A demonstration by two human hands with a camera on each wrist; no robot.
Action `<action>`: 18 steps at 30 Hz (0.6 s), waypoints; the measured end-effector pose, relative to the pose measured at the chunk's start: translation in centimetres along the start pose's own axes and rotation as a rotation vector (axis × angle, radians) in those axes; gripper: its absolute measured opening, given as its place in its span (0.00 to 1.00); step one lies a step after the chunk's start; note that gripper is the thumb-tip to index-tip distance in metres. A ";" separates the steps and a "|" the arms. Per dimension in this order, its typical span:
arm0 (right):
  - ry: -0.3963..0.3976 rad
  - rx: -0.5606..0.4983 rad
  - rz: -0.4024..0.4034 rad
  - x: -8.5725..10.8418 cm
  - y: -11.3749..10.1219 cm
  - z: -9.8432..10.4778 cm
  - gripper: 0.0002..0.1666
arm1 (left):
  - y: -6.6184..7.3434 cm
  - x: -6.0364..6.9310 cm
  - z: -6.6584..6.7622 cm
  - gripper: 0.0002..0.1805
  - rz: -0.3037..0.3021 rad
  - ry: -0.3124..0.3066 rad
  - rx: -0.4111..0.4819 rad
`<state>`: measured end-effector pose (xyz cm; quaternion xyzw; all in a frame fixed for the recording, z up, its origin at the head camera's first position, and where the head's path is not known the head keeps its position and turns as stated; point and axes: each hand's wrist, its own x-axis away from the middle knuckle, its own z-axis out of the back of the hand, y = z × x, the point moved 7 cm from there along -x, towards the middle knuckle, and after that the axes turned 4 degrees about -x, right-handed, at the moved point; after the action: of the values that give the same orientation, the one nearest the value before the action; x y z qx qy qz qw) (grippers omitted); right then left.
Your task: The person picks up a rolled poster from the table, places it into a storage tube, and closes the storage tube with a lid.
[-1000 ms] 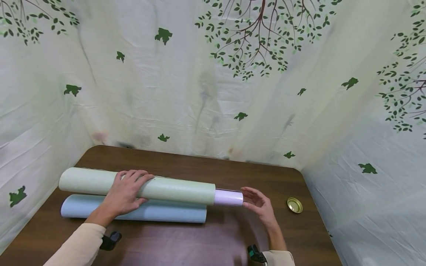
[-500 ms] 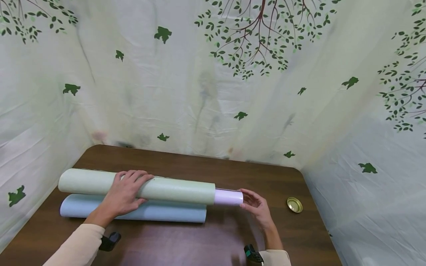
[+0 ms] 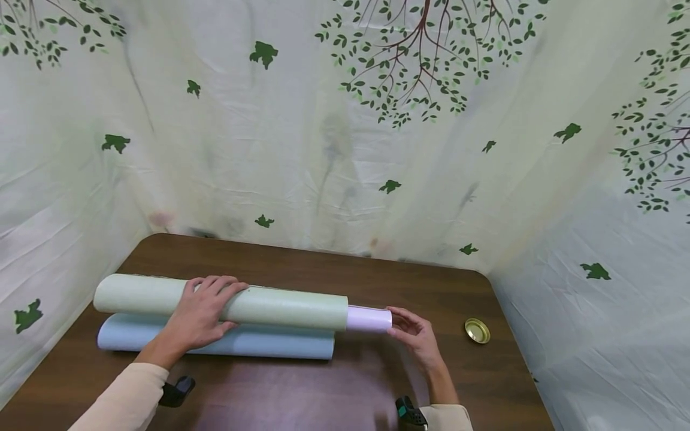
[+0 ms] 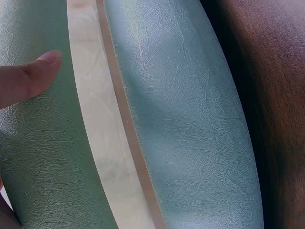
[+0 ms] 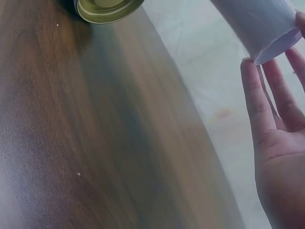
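Observation:
A pale green roll (image 3: 291, 309) of textured sheet material lies lengthwise on the table. My left hand (image 3: 202, 314) grips it from above, fingers over the far side and thumb (image 4: 45, 71) along its front in the left wrist view. From its right end sticks a lavender roll (image 3: 369, 319). At that roll's open rim (image 5: 276, 47), my right hand (image 3: 417, 338) holds the edge with its fingertips, palm apart from it. Directly in front of the green roll lies a light blue roll (image 3: 269, 342), partly hidden by my left hand.
A small gold-coloured round lid or dish (image 3: 477, 331) sits on the brown wooden table (image 3: 458, 293), right of my right hand. White cloth (image 3: 323, 149) printed with leaves and branches encloses the back and sides.
My right hand has moved slightly left, its fingertips closing in on the lavender roll's rim. The left hand keeps its grip, and the rolls lie almost as before.

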<state>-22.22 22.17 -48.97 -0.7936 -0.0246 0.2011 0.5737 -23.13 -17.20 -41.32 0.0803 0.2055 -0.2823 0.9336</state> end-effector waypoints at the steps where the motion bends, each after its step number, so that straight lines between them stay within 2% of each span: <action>1: -0.003 0.003 0.001 0.0 0.0 -0.1 0.25 | 0.0 0.0 0.0 0.40 -0.001 0.001 0.000; 12: 0.014 0.023 -0.003 -0.4 0.1 -1.0 0.24 | 0.1 -0.1 0.0 0.39 0.007 -0.021 0.010; 18: 0.033 0.091 -0.017 -0.7 0.4 -1.5 0.24 | 0.1 0.0 -0.1 0.39 0.018 -0.034 0.000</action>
<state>-22.43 20.45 -48.77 -0.7696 -0.0127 0.1841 0.6112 -23.05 -17.08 -41.42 0.0774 0.1889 -0.2753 0.9395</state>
